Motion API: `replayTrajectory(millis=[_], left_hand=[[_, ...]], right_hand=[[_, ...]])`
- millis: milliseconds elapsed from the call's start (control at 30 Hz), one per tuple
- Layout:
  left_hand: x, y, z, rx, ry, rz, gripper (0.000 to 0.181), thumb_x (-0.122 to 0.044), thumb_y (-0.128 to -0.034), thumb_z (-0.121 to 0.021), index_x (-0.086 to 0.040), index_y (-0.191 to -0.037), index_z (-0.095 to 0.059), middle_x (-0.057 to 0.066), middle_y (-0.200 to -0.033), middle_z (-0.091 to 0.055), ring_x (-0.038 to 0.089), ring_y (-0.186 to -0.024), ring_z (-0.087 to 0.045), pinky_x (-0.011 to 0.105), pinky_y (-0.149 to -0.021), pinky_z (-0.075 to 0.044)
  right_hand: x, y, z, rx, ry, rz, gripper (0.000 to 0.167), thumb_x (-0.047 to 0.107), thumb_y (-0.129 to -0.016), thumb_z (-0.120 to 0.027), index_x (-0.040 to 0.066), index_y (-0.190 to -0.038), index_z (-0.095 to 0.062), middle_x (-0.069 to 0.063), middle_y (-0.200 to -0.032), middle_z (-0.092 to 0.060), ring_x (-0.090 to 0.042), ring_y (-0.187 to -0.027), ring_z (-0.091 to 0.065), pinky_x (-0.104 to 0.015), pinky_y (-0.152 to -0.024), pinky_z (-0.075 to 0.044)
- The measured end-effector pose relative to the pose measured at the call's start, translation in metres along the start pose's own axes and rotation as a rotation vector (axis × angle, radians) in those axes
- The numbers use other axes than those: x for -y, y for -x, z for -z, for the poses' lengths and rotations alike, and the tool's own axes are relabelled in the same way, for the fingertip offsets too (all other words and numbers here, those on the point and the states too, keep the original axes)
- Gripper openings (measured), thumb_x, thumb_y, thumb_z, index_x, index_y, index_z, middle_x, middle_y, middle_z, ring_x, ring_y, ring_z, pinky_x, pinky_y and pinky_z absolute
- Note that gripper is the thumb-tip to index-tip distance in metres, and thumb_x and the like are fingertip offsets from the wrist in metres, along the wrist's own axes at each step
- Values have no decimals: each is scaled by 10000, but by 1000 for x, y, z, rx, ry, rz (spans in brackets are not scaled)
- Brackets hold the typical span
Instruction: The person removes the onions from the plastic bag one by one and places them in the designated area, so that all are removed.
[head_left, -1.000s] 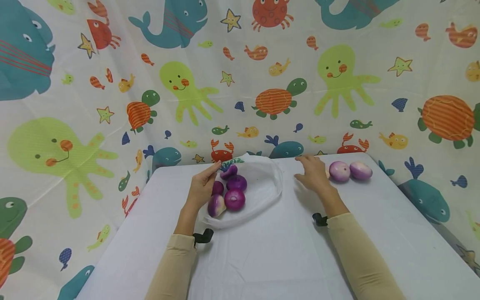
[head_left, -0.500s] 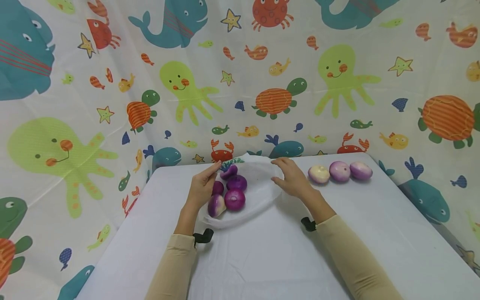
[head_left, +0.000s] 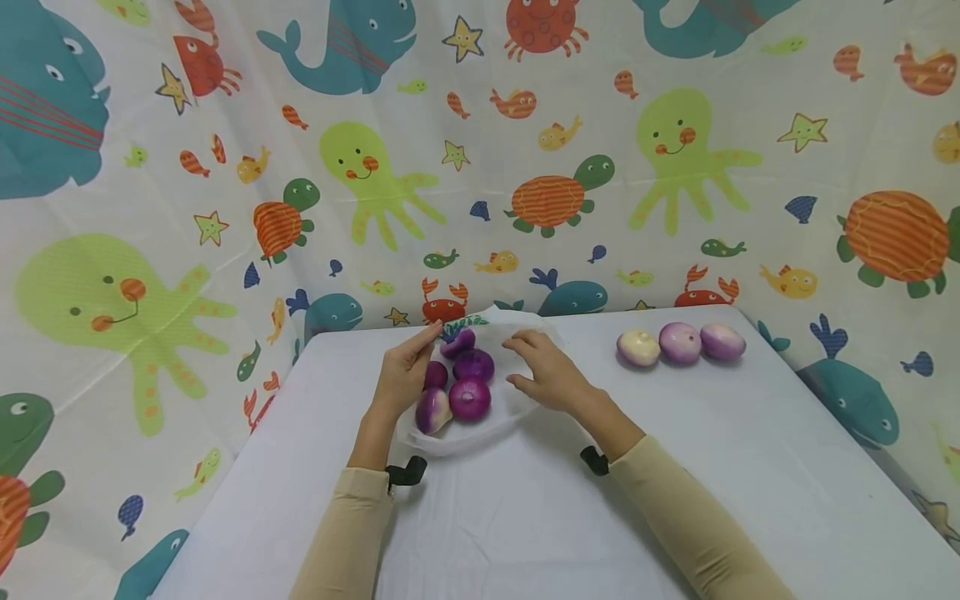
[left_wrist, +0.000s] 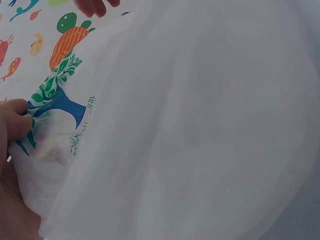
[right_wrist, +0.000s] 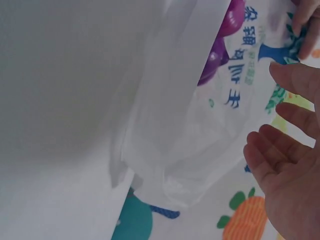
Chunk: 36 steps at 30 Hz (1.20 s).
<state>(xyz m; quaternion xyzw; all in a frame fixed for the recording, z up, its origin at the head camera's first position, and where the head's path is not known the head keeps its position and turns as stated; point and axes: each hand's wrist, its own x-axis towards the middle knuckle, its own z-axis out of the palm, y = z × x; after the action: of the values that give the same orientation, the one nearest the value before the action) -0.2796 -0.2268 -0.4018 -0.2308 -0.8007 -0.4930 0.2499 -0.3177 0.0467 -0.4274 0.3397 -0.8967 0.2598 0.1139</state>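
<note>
A thin white plastic bag [head_left: 450, 444] with a green and blue print lies with its mouth toward me. Several purple onions [head_left: 470, 399] sit in its left part. Pinched between thumb and finger of my left hand [head_left: 401, 375] is the printed edge of the bag, as the left wrist view shows with the bag film [left_wrist: 190, 125] filling most of it. My right hand [head_left: 551, 371] is over the bag's right side, fingers spread and relaxed, with nothing held. In the right wrist view, these fingers [right_wrist: 295, 117] are beside the printed film; whether they touch it I cannot tell.
Three paler onions stand in a row at the back right: a whitish one [head_left: 638, 347], a purple one [head_left: 680, 343] and another purple one [head_left: 723, 342]. The white table [head_left: 487, 525] ends at a curtain [head_left: 465, 250] printed with sea animals.
My right hand has moved left, away from the pale onions, and is now over the bag's right side. The left hand keeps its hold on the bag edge.
</note>
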Motion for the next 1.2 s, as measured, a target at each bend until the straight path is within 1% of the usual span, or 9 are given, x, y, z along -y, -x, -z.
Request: replayTrajectory(millis=[67,300,400,633,733,833,967,1067,1200], left_hand=[[0,0,0,0,-3,2,368,157,-1005,-503,119,-1354,-613,299,-1406,-607,416,-1392,-543,79,-1105,-405],[0,0,-1,5,-4,16,371,150,-1008,-505,118,-1364,-606,288,-1422,-601,421,-1407,-528,72,-1113,-392],[-1,0,-1,10,-7,21,374,145,-1013,-500,113,-1372,-602,284,-1428,-599,419,-1412,-523,70,-1110,-391],[-2,0,0,21,-29,37,382,128,-1024,-496,90,-1390,-597,250,-1443,-601,387,-1421,-526,86,-1109,-400],[-2,0,0,20,-38,39,383,124,-1025,-496,83,-1392,-598,256,-1442,-599,387,-1419,-528,87,-1111,-399],[-2,1,0,14,-45,32,378,126,-1024,-498,91,-1386,-601,267,-1434,-600,390,-1412,-533,79,-1109,-395],[-2,1,-1,4,-47,18,368,127,-1024,-498,99,-1373,-609,255,-1429,-611,384,-1406,-543,64,-1105,-389],[15,0,-1,6,-51,13,373,104,-1035,-499,66,-1388,-614,222,-1444,-611,368,-1414,-541,68,-1109,-390],[37,-1,-1,12,-50,13,388,64,-1046,-518,-21,-1406,-635,147,-1460,-622,316,-1423,-545,95,-1119,-401]], right_hand=[[3,0,-3,12,3,10,553,241,-955,-769,115,-1454,-568,-104,-1467,-546,-292,-1369,-509,-469,-1182,-486],[13,1,-13,64,12,56,602,248,-937,-792,89,-1466,-553,-128,-1470,-539,-309,-1374,-500,-466,-1188,-479],[16,1,-17,90,10,54,609,263,-940,-790,108,-1477,-548,-125,-1486,-532,-301,-1384,-499,-457,-1194,-475],[23,1,-22,129,3,91,663,241,-931,-801,116,-1519,-520,-173,-1535,-503,-339,-1425,-476,-474,-1206,-458],[25,1,-25,150,5,85,678,248,-932,-800,127,-1532,-510,-164,-1559,-486,-336,-1447,-461,-468,-1208,-455],[27,0,-27,171,-6,62,679,261,-937,-795,148,-1541,-505,-144,-1584,-468,-324,-1470,-442,-465,-1215,-448],[29,1,-29,179,-15,52,673,272,-938,-793,162,-1538,-510,-121,-1592,-466,-316,-1479,-437,-465,-1209,-455],[30,1,-31,176,-17,63,662,281,-937,-794,157,-1528,-522,-120,-1582,-477,-318,-1468,-451,-464,-1206,-459],[30,-1,-33,163,-15,84,649,289,-929,-803,153,-1508,-544,-121,-1555,-508,-315,-1441,-484,-461,-1203,-463]])
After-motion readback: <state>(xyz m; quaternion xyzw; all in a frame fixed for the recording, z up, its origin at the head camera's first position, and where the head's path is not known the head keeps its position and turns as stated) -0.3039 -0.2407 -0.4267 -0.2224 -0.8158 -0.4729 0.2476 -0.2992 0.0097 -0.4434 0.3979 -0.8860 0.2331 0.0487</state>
